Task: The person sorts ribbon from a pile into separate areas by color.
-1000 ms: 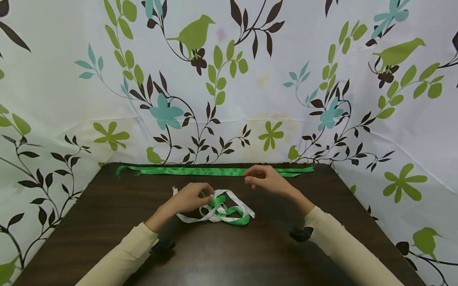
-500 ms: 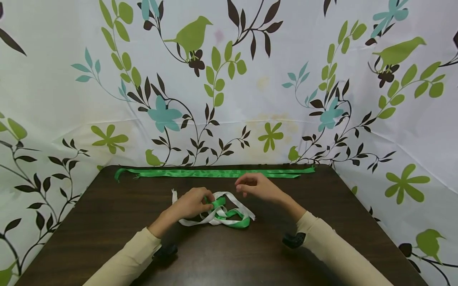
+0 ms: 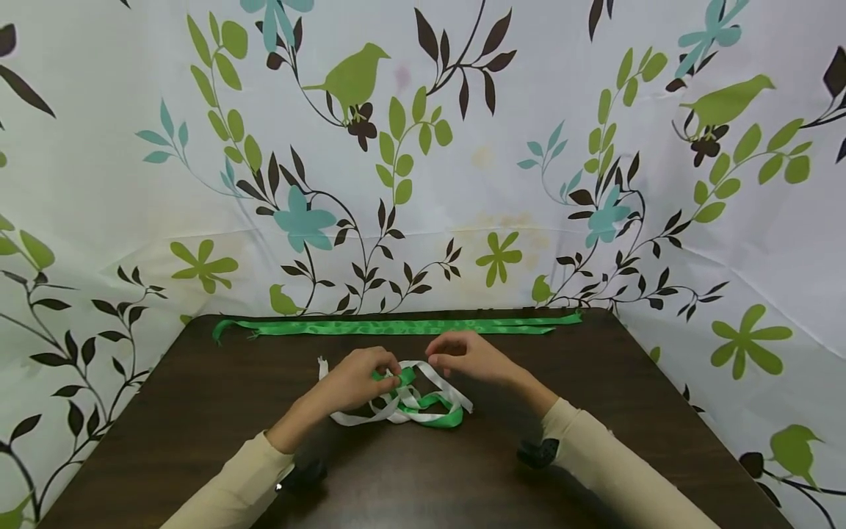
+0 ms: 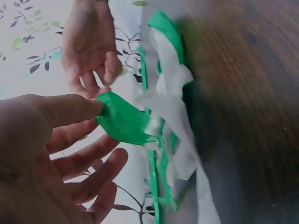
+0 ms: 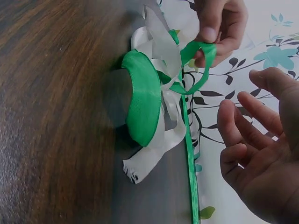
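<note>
A green ribbon [image 4: 124, 119] is pinched between the thumb and forefinger of my left hand [image 3: 360, 378], which lifts a loop of it. In the right wrist view the loop hangs from those fingertips above the rest of the pile. A white ribbon [image 3: 439, 378] with a frayed end winds through the green one in a loose tangle on the table. My right hand [image 3: 472, 358] hovers just right of the tangle, fingers loosely bent and holding nothing. The left hand covers part of the tangle's left side in the head view.
Several long green ribbons [image 3: 370, 327] lie stretched along the far edge of the dark wooden table [image 3: 423, 477]. Behind the table hangs a white cloth [image 3: 436, 206] printed with leaves and birds.
My right hand has come left and slightly down toward the tangle. The left hand stays near the tangle's left side, its fingertips shifted slightly right.
</note>
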Demonstrator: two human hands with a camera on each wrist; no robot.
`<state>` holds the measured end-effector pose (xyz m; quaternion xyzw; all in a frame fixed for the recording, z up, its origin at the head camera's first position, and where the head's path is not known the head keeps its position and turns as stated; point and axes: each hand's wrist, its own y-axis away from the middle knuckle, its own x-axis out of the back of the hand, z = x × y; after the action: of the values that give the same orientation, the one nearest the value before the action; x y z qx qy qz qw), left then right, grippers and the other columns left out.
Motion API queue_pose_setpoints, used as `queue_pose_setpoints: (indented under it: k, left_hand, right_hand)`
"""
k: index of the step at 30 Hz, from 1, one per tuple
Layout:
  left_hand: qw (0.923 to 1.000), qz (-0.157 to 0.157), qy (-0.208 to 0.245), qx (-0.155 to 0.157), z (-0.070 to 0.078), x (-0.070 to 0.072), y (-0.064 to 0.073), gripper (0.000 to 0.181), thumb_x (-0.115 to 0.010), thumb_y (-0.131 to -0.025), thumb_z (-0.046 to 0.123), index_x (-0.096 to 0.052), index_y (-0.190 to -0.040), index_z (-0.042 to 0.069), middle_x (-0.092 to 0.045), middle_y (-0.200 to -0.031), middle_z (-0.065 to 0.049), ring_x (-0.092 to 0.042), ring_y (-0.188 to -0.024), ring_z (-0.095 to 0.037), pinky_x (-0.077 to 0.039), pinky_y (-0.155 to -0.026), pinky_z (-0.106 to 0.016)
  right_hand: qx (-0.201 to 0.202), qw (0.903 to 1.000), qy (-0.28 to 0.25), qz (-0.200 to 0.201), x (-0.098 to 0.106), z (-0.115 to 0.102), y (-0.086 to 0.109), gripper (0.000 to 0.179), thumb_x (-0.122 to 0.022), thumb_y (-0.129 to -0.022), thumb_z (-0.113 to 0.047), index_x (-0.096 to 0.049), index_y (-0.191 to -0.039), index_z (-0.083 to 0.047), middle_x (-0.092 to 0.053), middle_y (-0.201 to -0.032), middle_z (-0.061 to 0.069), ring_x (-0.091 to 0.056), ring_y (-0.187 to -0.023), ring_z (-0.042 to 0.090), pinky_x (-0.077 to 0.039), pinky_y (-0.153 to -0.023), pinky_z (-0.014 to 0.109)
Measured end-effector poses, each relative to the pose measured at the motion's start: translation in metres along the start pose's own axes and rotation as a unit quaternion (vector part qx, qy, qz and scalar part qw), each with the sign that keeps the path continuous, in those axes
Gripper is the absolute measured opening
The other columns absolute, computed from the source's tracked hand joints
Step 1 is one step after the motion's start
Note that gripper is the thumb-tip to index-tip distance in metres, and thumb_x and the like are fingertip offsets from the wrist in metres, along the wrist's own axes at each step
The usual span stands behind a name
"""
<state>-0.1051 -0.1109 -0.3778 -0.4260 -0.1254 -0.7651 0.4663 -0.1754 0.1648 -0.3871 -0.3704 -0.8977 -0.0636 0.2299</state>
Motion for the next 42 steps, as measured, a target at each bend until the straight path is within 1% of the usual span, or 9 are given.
queue_pose_setpoints:
  k: [10, 16, 19, 21, 23, 25, 28, 35, 42]
  left_hand:
    - [0.9963, -0.029, 0.076, 0.027, 0.020, 0.019, 0.002, 0.012, -0.066, -0.102, 0.023, -0.073, -0.106, 0.014, -0.067, -0.094, 0.010, -0.064, -0.089, -0.012, -0.052, -0.076, -0.038]
    - [0.9941, -0.039, 0.096, 0.031, 0.027, 0.036, 0.001, 0.016, -0.064, -0.103, 0.025, -0.073, -0.111, 0.014, -0.068, -0.097, 0.004, -0.063, -0.087, -0.015, -0.052, -0.075, -0.039]
    - [0.9915, -0.051, 0.114, 0.036, 0.031, 0.043, 0.001, 0.017, -0.062, -0.104, 0.025, -0.073, -0.113, 0.014, -0.069, -0.102, 0.002, -0.063, -0.090, -0.017, -0.051, -0.077, -0.039]
    - [0.9890, -0.059, 0.129, 0.039, 0.035, 0.048, 0.002, 0.017, -0.061, -0.105, 0.024, -0.073, -0.113, 0.015, -0.069, -0.102, 0.001, -0.063, -0.091, -0.017, -0.051, -0.078, -0.039]
    - [0.9868, -0.065, 0.142, 0.044, 0.038, 0.052, 0.002, 0.017, -0.060, -0.105, 0.024, -0.074, -0.112, 0.016, -0.068, -0.099, 0.000, -0.060, -0.081, -0.017, -0.050, -0.071, -0.037]
    - [0.9849, -0.069, 0.151, 0.048, 0.041, 0.057, 0.002, 0.018, -0.059, -0.106, 0.024, -0.074, -0.112, 0.017, -0.067, -0.095, -0.003, -0.055, -0.070, -0.016, -0.047, -0.063, -0.034]
    - [0.9843, -0.065, 0.156, 0.053, 0.045, 0.063, 0.002, 0.019, -0.058, -0.106, 0.024, -0.074, -0.112, 0.016, -0.065, -0.093, -0.005, -0.050, -0.063, -0.017, -0.044, -0.056, -0.034]
    - [0.9819, -0.049, 0.166, 0.076, 0.045, 0.071, 0.007, 0.021, -0.061, -0.105, 0.028, -0.074, -0.112, 0.013, -0.069, -0.098, -0.003, -0.061, -0.079, -0.027, -0.050, -0.066, -0.043]
    - [0.9766, -0.049, 0.181, 0.105, 0.044, 0.073, 0.013, 0.024, -0.063, -0.104, 0.029, -0.072, -0.114, 0.010, -0.068, -0.096, -0.005, -0.057, -0.072, -0.023, -0.049, -0.057, -0.040]
  right_hand:
    - [0.011, 0.9990, -0.012, -0.041, -0.013, -0.003, -0.002, 0.038, -0.059, -0.105, -0.036, -0.065, -0.135, -0.014, -0.065, -0.121, 0.020, -0.065, -0.090, 0.040, -0.050, -0.089, 0.057]
    - [-0.006, 0.9955, -0.073, -0.060, -0.018, -0.006, -0.008, 0.038, -0.055, -0.106, -0.040, -0.063, -0.139, -0.023, -0.068, -0.100, 0.021, -0.059, -0.086, 0.048, -0.046, -0.077, 0.054]
    - [-0.010, 0.9838, -0.158, -0.085, -0.022, -0.005, -0.012, 0.041, -0.047, -0.110, -0.038, -0.060, -0.142, -0.016, -0.067, -0.097, 0.019, -0.059, -0.082, 0.044, -0.040, -0.071, 0.047]
    - [-0.010, 0.9707, -0.213, -0.111, -0.025, -0.005, -0.014, 0.045, -0.040, -0.112, -0.037, -0.057, -0.145, -0.011, -0.066, -0.101, 0.018, -0.061, -0.082, 0.035, -0.039, -0.070, 0.041]
    - [-0.003, 0.9556, -0.257, -0.144, -0.026, -0.005, -0.015, 0.047, -0.035, -0.113, -0.034, -0.053, -0.146, -0.004, -0.064, -0.108, 0.022, -0.060, -0.079, 0.029, -0.037, -0.069, 0.039]
    - [0.005, 0.9450, -0.277, -0.174, -0.026, -0.006, -0.015, 0.050, -0.032, -0.114, -0.033, -0.050, -0.145, 0.001, -0.062, -0.115, 0.027, -0.058, -0.077, 0.024, -0.039, -0.070, 0.037]
    - [0.023, 0.9391, -0.284, -0.192, -0.025, -0.006, -0.012, 0.048, -0.035, -0.113, -0.031, -0.049, -0.142, 0.006, -0.059, -0.125, 0.028, -0.056, -0.075, 0.023, -0.042, -0.070, 0.038]
    - [0.038, 0.9556, -0.258, -0.137, -0.026, -0.009, -0.010, 0.028, -0.056, -0.107, -0.019, -0.062, -0.127, 0.000, -0.067, -0.108, 0.020, -0.045, -0.068, 0.022, -0.041, -0.067, 0.038]
    - [0.054, 0.9748, -0.211, -0.049, -0.026, -0.007, -0.008, 0.025, -0.062, -0.104, -0.013, -0.063, -0.118, 0.007, -0.068, -0.095, 0.017, -0.045, -0.064, 0.025, -0.040, -0.062, 0.042]
